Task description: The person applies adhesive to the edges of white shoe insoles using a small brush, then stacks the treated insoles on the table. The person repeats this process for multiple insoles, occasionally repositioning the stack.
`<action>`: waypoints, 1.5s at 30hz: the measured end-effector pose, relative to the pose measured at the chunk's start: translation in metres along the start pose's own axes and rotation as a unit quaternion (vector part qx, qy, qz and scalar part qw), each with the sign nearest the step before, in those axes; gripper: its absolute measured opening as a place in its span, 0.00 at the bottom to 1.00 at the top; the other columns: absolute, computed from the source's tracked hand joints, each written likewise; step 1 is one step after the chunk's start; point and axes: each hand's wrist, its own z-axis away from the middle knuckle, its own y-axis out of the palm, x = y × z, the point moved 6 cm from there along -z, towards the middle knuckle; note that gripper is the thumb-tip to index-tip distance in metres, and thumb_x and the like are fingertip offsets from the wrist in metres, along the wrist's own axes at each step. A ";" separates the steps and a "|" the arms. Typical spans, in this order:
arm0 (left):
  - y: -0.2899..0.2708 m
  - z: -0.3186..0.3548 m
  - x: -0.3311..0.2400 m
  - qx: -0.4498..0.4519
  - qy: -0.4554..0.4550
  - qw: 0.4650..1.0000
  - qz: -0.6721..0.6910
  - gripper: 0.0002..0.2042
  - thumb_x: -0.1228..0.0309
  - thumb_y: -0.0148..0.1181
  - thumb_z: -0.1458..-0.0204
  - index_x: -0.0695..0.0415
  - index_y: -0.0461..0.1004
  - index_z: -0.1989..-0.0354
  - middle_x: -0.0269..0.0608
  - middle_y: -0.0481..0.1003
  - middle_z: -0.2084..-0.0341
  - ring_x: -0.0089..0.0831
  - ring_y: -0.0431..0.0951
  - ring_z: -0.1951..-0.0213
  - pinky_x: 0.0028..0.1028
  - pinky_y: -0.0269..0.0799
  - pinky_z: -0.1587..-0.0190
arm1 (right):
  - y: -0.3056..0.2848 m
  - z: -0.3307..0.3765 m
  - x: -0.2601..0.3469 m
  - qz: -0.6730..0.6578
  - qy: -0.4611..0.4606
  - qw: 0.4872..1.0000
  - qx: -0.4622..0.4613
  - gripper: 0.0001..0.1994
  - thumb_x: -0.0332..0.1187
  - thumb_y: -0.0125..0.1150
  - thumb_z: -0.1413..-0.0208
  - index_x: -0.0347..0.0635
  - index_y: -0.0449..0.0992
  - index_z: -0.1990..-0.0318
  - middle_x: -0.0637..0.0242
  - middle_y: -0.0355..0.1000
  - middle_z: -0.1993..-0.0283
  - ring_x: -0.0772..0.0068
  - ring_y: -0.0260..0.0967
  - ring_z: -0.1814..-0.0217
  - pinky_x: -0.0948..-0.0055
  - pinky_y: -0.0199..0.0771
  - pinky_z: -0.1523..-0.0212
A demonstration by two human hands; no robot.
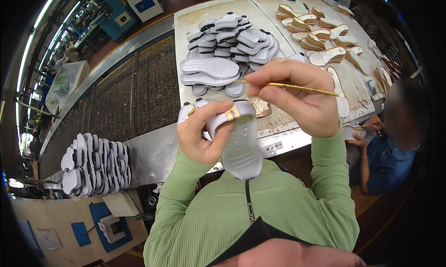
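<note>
Holding a white sandal [241,148] and a slim gold rod [299,87].
Left hand [200,133]: fingers pinching the strap [247,107] beside its gold buckle [232,113], sole just right of them. Right hand [310,104]: fingertips grasping the rod. Piled soles [225,42] beyond both.

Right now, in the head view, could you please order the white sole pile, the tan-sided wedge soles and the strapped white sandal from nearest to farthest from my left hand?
1. Strapped white sandal: in the grip of your left hand.
2. White sole pile: ahead, on the table.
3. Tan-sided wedge soles: on the table's far right.
</note>
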 end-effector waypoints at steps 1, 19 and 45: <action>0.000 0.000 -0.002 0.001 0.008 1.000 0.000 0.16 0.81 0.62 0.55 0.63 0.73 0.55 0.44 0.78 0.68 0.26 0.79 0.68 0.21 0.73 0.67 | 0.003 0.001 -0.001 -0.016 0.013 1.000 -0.010 0.09 0.20 0.57 0.48 0.29 0.77 0.59 0.56 0.75 0.66 0.71 0.72 0.66 0.76 0.71 0.65; 0.002 0.000 -0.011 0.038 0.054 0.997 -0.027 0.16 0.84 0.59 0.57 0.65 0.71 0.56 0.41 0.77 0.71 0.22 0.77 0.71 0.20 0.71 0.70 | 0.026 -0.009 0.012 0.170 -0.096 0.978 0.075 0.07 0.26 0.67 0.54 0.32 0.75 0.72 0.61 0.71 0.74 0.70 0.69 0.75 0.76 0.66 0.75; -0.035 -0.002 0.062 0.058 -0.193 0.979 -0.014 0.20 0.69 0.61 0.49 0.63 0.62 0.51 0.43 0.77 0.71 0.25 0.79 0.69 0.22 0.74 0.68 | 0.015 0.042 -0.008 0.076 -0.061 0.995 -0.035 0.12 0.19 0.70 0.63 0.36 0.78 0.66 0.64 0.76 0.70 0.67 0.71 0.69 0.72 0.68 0.67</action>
